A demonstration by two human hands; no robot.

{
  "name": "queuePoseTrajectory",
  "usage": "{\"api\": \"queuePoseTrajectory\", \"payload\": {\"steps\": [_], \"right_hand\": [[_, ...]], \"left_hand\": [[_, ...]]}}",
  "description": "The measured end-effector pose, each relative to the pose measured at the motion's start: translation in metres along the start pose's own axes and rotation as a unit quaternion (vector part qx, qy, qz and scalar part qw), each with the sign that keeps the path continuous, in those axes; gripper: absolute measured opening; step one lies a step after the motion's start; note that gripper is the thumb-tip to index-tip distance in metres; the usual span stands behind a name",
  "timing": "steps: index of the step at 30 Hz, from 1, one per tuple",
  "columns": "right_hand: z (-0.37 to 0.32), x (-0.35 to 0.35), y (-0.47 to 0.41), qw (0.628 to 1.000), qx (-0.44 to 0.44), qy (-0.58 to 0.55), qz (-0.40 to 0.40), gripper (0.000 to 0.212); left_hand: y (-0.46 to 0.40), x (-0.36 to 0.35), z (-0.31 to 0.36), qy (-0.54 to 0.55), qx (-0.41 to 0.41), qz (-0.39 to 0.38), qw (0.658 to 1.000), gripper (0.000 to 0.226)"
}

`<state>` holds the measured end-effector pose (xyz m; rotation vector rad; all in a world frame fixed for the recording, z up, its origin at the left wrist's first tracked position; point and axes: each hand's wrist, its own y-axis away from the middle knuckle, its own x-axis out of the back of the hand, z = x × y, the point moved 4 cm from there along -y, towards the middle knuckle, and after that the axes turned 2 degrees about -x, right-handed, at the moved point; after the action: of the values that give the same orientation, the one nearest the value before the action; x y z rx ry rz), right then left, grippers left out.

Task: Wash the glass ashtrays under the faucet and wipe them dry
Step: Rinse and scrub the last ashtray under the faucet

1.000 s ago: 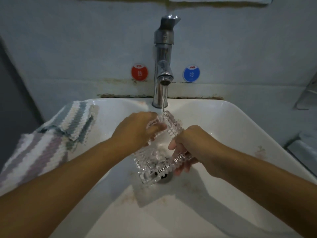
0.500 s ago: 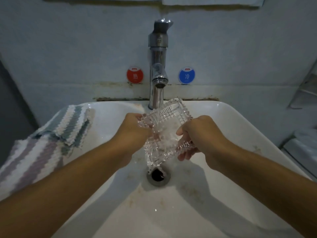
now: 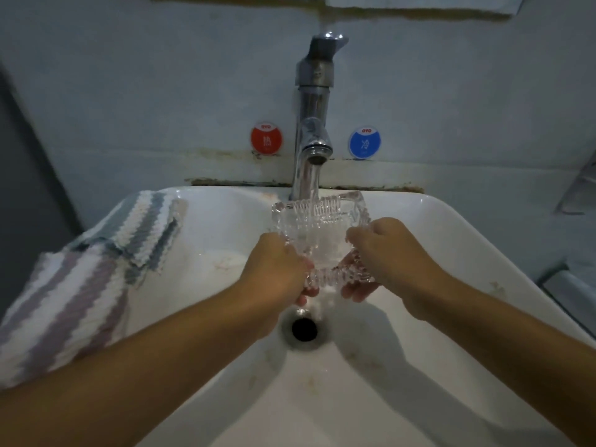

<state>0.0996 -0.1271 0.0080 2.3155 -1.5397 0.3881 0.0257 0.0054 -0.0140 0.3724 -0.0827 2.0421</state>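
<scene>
A clear square glass ashtray [image 3: 319,221] with ribbed sides is held level over the white sink [image 3: 429,221], under the chrome faucet [image 3: 312,124]. Water runs from the spout into its hollow. My left hand [image 3: 277,269] grips its left side, fingers curled underneath. My right hand [image 3: 387,250] grips its right side, fingertips showing below the near edge. A striped towel [image 3: 80,279] in white, grey and mauve hangs over the sink's left rim.
The dark drain hole [image 3: 304,329] lies just below my hands. A red sticker [image 3: 266,138] and a blue sticker [image 3: 364,141] flank the faucet on the wall. A shelf edge [image 3: 574,285] shows at the right.
The ashtray went from steeply tilted low in the basin to level and higher, closer to the spout. Both hands rose with it and now hold its two sides.
</scene>
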Motion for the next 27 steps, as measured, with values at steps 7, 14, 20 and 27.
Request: {"api": "queuePoseTrajectory", "payload": {"steps": [7, 14, 20, 27], "right_hand": [[0.014, -0.001, -0.002, 0.995, -0.039, 0.086, 0.044, 0.042], [0.011, -0.008, 0.004, 0.997, 0.009, 0.075, -0.031, 0.033], [0.008, -0.026, 0.012, 0.979, 0.007, -0.074, -0.189, 0.018], [0.023, -0.029, 0.019, 0.981, -0.116, -0.087, -0.127, 0.032]], "left_hand": [[0.006, 0.013, 0.021, -0.075, -0.032, 0.041, 0.996, 0.022], [0.006, 0.018, 0.015, -0.032, 0.056, 0.011, 0.998, 0.019], [-0.003, 0.028, 0.015, -0.039, 0.039, 0.096, 0.994, 0.021], [0.008, 0.010, 0.014, -0.158, -0.059, 0.132, 0.977, 0.021]]}}
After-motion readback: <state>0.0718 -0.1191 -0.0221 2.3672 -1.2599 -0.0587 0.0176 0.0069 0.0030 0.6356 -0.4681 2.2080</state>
